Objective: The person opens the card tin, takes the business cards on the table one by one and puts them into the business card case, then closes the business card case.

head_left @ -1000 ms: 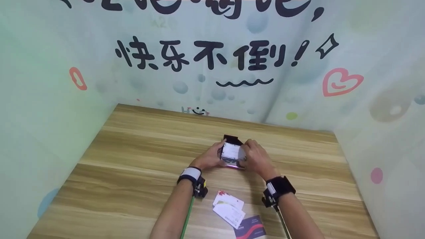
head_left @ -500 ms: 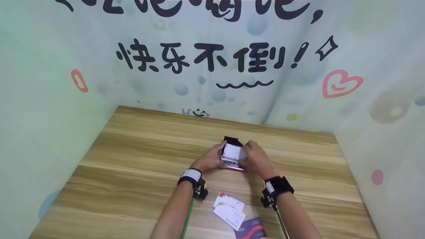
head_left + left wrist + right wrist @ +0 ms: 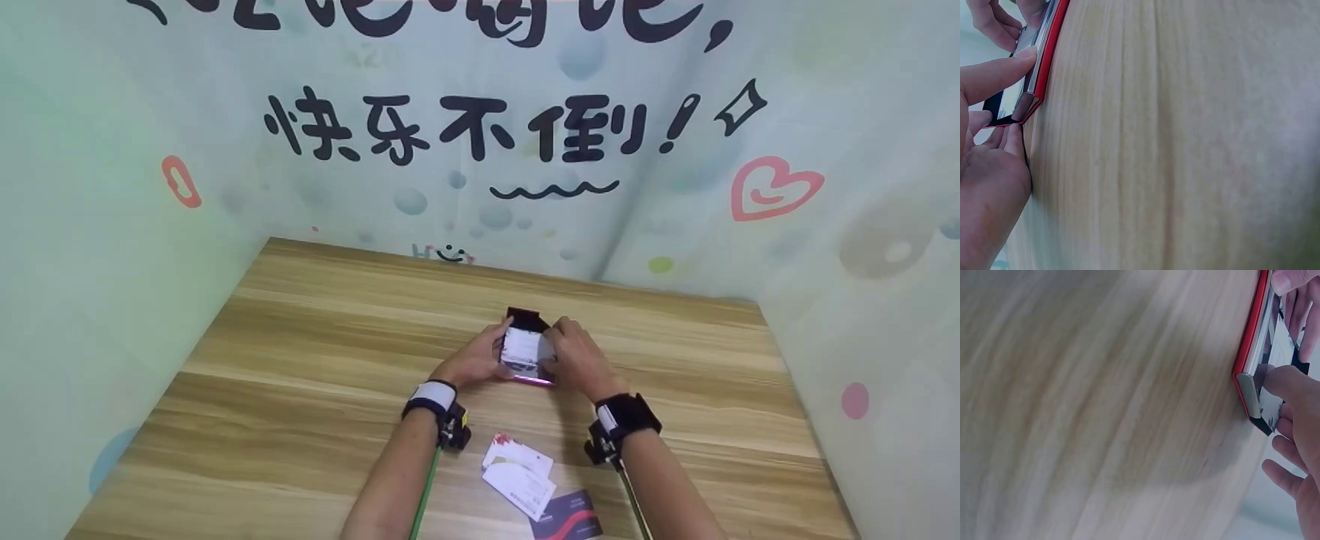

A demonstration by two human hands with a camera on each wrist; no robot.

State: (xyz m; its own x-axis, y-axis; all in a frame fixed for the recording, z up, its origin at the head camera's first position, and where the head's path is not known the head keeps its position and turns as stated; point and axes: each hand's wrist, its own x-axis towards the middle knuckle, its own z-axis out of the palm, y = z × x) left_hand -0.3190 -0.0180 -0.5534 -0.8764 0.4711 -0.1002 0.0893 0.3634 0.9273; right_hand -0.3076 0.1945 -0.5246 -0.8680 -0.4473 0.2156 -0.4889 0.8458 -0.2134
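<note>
An open card case (image 3: pixel 534 380) with a black lining, a metal frame and a red outer shell lies ahead of me on the table. My left hand (image 3: pixel 478 355) grips its left side; the left wrist view has the thumb (image 3: pixel 1002 74) along the frame edge. Inside the case sits a stack of white cards (image 3: pixel 526 346). My right hand (image 3: pixel 583 358) holds the cards at their right side, its thumb (image 3: pixel 1286 384) flat on them in the right wrist view. The black flap (image 3: pixel 523 318) stands out beyond the far edge. Fingers partly hide the case's right side.
Two overlapping white cards (image 3: pixel 519 480) and a dark purple card with a red wave (image 3: pixel 568 517) lie on the wooden table (image 3: pixel 315 330) between my forearms. Printed cloth walls (image 3: pixel 420 195) rise at the back and both sides.
The white cards have slid slightly toward me within the case, and my right wrist has shifted a little left. Both hands keep their places, and the loose cards lie as before.
</note>
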